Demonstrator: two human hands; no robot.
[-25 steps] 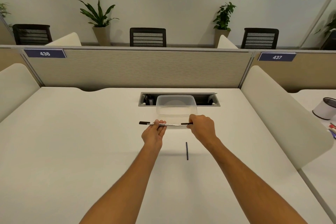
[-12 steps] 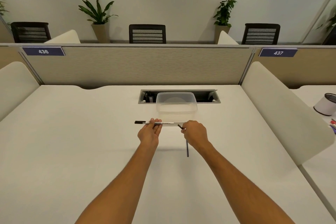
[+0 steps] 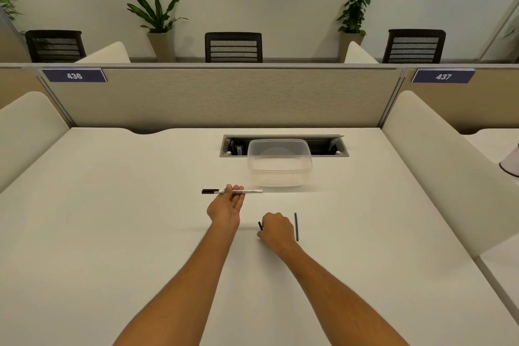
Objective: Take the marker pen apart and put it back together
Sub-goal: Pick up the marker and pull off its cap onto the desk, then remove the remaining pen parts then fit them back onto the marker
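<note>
My left hand grips the white marker barrel, held level above the desk with its black cap pointing left. The barrel's right end shows no black piece. My right hand is low over the desk with fingers curled around a small black end piece that sticks out on its left side. A thin dark ink rod lies on the desk just right of my right hand, apart from it.
A clear plastic container stands behind the marker, in front of a cable slot in the white desk. Padded dividers rise at both sides and a partition at the back. A white cup is at the far right.
My right hand pulled the black end piece off the barrel's right end and carried it down toward me, close to the desk beside the ink rod. The left hand kept the barrel level.
</note>
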